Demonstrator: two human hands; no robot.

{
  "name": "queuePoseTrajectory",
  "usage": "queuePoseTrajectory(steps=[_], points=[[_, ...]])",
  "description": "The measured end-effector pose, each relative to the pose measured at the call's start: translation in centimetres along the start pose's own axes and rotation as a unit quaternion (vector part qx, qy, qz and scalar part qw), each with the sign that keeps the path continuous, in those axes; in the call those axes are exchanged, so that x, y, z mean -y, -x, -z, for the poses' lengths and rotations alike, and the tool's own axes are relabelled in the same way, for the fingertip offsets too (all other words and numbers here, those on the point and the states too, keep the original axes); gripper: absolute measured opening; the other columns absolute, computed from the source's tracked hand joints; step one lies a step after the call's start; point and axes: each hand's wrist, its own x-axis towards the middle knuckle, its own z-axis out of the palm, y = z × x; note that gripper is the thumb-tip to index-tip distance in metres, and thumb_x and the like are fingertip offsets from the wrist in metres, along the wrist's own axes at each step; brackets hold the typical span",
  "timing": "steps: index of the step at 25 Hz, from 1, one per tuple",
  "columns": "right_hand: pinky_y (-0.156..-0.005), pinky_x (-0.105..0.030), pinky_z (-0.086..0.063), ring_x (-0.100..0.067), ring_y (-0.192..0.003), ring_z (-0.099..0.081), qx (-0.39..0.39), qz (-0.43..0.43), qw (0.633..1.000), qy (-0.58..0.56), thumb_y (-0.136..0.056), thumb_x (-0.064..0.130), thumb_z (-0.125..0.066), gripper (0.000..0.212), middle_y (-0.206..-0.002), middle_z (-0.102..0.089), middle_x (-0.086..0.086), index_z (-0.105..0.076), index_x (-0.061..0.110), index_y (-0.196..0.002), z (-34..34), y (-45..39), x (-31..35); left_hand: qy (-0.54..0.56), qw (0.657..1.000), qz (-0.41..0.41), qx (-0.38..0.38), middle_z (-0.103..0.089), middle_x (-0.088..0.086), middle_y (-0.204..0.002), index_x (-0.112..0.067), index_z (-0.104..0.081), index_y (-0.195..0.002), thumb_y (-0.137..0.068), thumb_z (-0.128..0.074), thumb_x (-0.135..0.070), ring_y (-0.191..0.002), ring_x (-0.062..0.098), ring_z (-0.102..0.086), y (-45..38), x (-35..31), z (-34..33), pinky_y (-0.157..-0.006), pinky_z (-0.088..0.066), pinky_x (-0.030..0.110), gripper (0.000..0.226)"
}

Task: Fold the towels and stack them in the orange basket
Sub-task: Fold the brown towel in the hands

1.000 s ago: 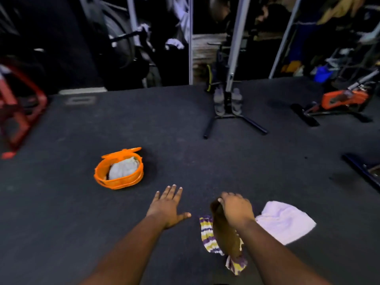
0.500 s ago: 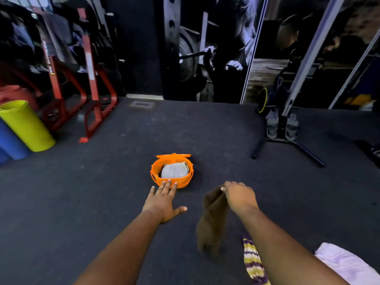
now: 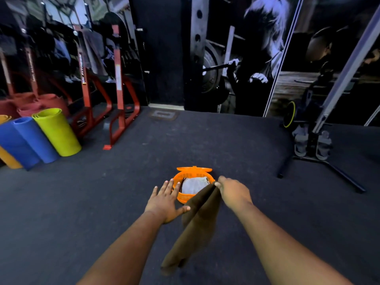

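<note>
A brown towel (image 3: pixel 197 229) is pinched at its top edge by the right hand (image 3: pixel 232 192), fingers curled around the cloth; the towel hangs down in a long fold, its lower end near the bottom of the view, apparently clear of the floor, though that is hard to judge from this angle. The top of the towel is held just at the near right rim of the orange basket (image 3: pixel 181 197). A folded grey-white towel (image 3: pixel 194 185) is seen lying inside the basket. The basket's lid (image 3: pixel 194 169) is seen tipped open at the far rim.

The left hand (image 3: pixel 165 202) is spread flat, fingers straight and apart, nothing held; its fingertips are placed against or just over the basket's left rim, contact not clear.

The basket is set on dark gym flooring (image 3: pixel 82 202). Rolled mats are leaned at far left: a green one (image 3: pixel 56 133), a blue one (image 3: pixel 26 140). A red metal rack (image 3: pixel 119 103) is stood behind them. A grey stand with a black base (image 3: pixel 320 149) is placed at right.
</note>
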Motion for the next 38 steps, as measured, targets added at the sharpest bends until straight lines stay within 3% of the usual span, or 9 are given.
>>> queuePoseTrajectory(steps=[8, 11, 14, 17, 22, 25, 32, 36, 38], points=[[-0.068, -0.038, -0.042, -0.008, -0.073, -0.054, 0.006, 0.135, 0.947, -0.291, -0.103, 0.036, -0.051, 0.027, -0.07, -0.052, 0.012, -0.048, 0.029, -0.077, -1.6, -10.9, 3.1, 0.076, 0.997, -0.006, -0.014, 0.009, 0.002, -0.171, -0.027, 0.005, -0.162, -0.099, -0.047, -0.061, -0.158, 0.02, 0.001, -8.6, 5.1, 2.0, -0.128, -0.01, 0.045, 0.089], [-0.069, -0.031, -0.036, -0.006, -0.073, -0.049, 0.053, 0.21, 0.942, -0.255, -0.104, 0.03, -0.052, 0.023, -0.072, -0.052, 0.014, -0.052, 0.028, -0.081, -0.8, -14.2, 4.9, 0.233, 0.968, -0.091, -0.018, -0.02, 0.0, -0.168, -0.03, -0.014, -0.162, -0.101, -0.059, -0.029, -0.153, 0.017, -0.023, -12.3, 5.4, 2.9, -0.125, -0.023, 0.038, 0.076], [-0.073, -0.034, -0.042, -0.015, -0.082, -0.057, 0.093, 0.233, 0.948, -0.194, -0.103, 0.035, -0.054, 0.02, -0.082, -0.062, 0.006, -0.061, 0.021, -0.09, -0.1, -18.3, 5.5, 0.286, 0.952, -0.104, -0.026, -0.063, -0.002, -0.133, -0.042, -0.045, -0.142, -0.097, -0.062, -0.025, -0.119, 0.018, -0.06, -16.5, 6.3, 4.4, -0.105, -0.048, 0.043, 0.051], [-0.075, -0.035, -0.043, -0.011, -0.081, -0.055, 0.08, 0.204, 0.957, -0.189, -0.104, 0.033, -0.053, 0.022, -0.082, -0.057, 0.009, -0.055, 0.028, -0.082, 0.2, -21.3, 5.3, 0.272, 0.953, -0.121, -0.052, -0.069, -0.005, -0.097, -0.033, -0.061, -0.101, -0.095, -0.063, -0.034, -0.091, 0.016, -0.065, -20.5, 8.0, 5.8, -0.086, -0.053, 0.045, 0.006], [-0.067, -0.041, -0.049, -0.001, -0.063, -0.054, 0.005, 0.052, 0.946, -0.321, -0.1, 0.041, -0.059, 0.029, -0.068, -0.059, 0.01, -0.054, 0.025, -0.076, -2.1, -24.1, 5.0, 0.405, 0.885, -0.181, -0.142, -0.064, -0.003, -0.1, -0.016, -0.067, -0.097, -0.089, -0.058, -0.037, -0.1, 0.015, -0.058, -26.3, 10.4, 8.9, -0.096, -0.044, 0.036, 0.024], [-0.068, -0.031, -0.047, -0.002, -0.068, -0.059, 0.089, 0.065, 0.978, -0.179, -0.088, 0.056, -0.069, 0.036, -0.069, -0.063, 0.014, -0.059, 0.024, -0.076, -2.6, -24.4, 4.0, 0.527, 0.826, -0.142, -0.143, -0.06, -0.005, -0.085, -0.022, -0.058, -0.09, -0.098, -0.058, -0.024, -0.082, 0.006, -0.056, -27.8, 10.8, 10.7, -0.081, -0.045, 0.035, 0.009], [-0.071, -0.038, -0.052, -0.008, -0.071, -0.063, -0.066, -0.061, 0.966, -0.244, -0.093, 0.044, -0.066, 0.022, -0.072, -0.066, 0.009, -0.06, 0.029, -0.077, -0.5, -27.9, -0.2, 0.256, 0.958, -0.113, -0.061, -0.059, -0.011, -0.101, -0.041, -0.045, -0.109, -0.101, -0.054, -0.046, -0.089, 0.009, -0.059, -31.1, 14.4, 12.1, -0.073, -0.044, 0.03, 0.013], [-0.072, -0.039, -0.053, -0.02, -0.08, -0.063, -0.114, -0.139, 0.965, -0.193, -0.094, 0.049, -0.061, 0.023, -0.079, -0.067, 0.005, -0.059, 0.028, -0.085, 0.9, -29.4, -1.4, 0.022, 0.984, -0.135, -0.117, -0.06, -0.006, -0.117, -0.032, -0.061, -0.116, -0.099, -0.051, -0.054, -0.117, 0.019, -0.055, -31.8, 15.9, 11.8, -0.096, -0.045, 0.04, 0.029], [-0.07, -0.039, -0.054, -0.023, -0.082, -0.064, -0.103, -0.155, 0.968, -0.168, -0.092, 0.053, -0.062, 0.026, -0.079, -0.066, 0.005, -0.059, 0.029, -0.083, 1.2, -29.6, -2.2, 0.02, 0.984, -0.08, -0.159, -0.058, -0.005, -0.11, -0.032, -0.065, -0.102, -0.094, -0.056, -0.059, -0.113, 0.02, -0.053, -32.0, 17.5, 11.8, -0.094, -0.043, 0.04, 0.029]])
